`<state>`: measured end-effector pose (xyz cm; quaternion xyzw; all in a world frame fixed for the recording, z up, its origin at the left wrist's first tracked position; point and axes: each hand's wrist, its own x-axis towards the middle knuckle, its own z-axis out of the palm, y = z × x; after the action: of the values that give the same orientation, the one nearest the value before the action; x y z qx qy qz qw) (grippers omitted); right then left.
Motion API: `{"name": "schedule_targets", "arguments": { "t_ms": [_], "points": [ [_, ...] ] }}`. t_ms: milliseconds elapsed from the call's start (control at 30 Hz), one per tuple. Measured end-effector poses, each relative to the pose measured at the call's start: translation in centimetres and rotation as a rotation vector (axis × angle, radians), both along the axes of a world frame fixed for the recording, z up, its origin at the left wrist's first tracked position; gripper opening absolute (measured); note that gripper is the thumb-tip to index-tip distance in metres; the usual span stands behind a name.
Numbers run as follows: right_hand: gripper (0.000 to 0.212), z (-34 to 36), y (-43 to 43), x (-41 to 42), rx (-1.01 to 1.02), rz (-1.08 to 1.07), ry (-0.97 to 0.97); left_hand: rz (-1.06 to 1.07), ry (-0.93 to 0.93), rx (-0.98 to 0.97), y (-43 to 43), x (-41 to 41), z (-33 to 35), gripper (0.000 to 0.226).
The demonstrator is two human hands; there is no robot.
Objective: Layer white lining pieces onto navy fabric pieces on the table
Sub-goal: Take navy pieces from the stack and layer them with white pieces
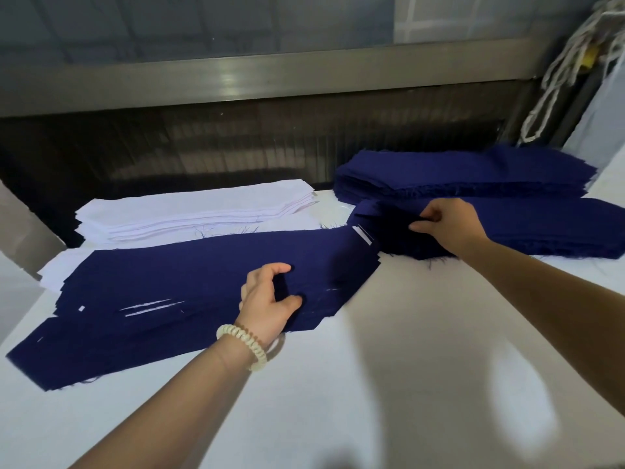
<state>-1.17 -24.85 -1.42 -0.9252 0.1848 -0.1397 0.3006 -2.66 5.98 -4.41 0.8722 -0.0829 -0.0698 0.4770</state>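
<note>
A navy stack (pixel 558 225) runs off the right edge; navy pieces (pixel 169 275) mostly hide one white pile (pixel 57 269)

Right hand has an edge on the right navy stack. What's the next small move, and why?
Probably peel the pinched top piece off the stack of navy fabric pieces: the right hand pinches its edge, and the left hand grips the flat navy pile in front.

The left hand (pixel 267 302) and right hand (pixel 449 225) are bare, and the left forearm (pixel 182 404) and right forearm (pixel 541 292) are uncovered as far as the lower and right edges of the frame. Around the left wrist, just left of centre, sits a cream-coloured, ribbed spiral coil band (pixel 246 346).
</note>
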Motion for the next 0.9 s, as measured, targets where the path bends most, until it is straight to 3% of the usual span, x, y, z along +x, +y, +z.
{"name": "schedule_targets", "arguments": {
  "t_ms": [200, 267, 500, 600, 667, 767, 833, 900],
  "points": [
    [0.016, 0.4, 0.1, -1.0, 0.176, -0.128, -0.314, -0.012, 0.005, -0.002, 0.1, -0.2, 0.2, 0.042],
    [0.014, 0.9, 0.6, -1.7, 0.139, -0.138, -0.435, -0.015, -0.004, -0.006, 0.0, -0.2, 0.3, 0.042],
    [0.017, 1.8, 4.7, -4.5, -0.331, 0.300, -0.483, -0.100, -0.166, -0.034, -0.9, -1.0, 1.0, 0.055],
    [0.011, 1.5, 7.1, -6.1, -0.472, 0.506, -0.515, -0.140, -0.385, -0.029, -1.4, -1.8, 1.6, 0.077],
    [0.010, 0.9, 8.7, -7.0, -0.541, 0.611, -0.539, -0.148, -0.566, 0.082, -1.6, -2.1, 1.8, 0.084],
    [0.009, 0.0, 10.5, -7.9, -0.581, 0.722, -0.592, -0.205, -0.718, 0.261, -1.4, -2.4, 2.1, 0.056],
    [0.010, -0.5, 11.2, -8.1, -0.571, 0.761, -0.613, -0.245, -0.802, 0.298, -1.0, -2.4, 2.3, 0.021],
    [0.016, -1.1, 11.3, -8.4, -0.608, 0.798, -0.574, -0.293, -0.826, 0.290, -0.3, -2.5, 2.5, 0.006]
  ]
}}
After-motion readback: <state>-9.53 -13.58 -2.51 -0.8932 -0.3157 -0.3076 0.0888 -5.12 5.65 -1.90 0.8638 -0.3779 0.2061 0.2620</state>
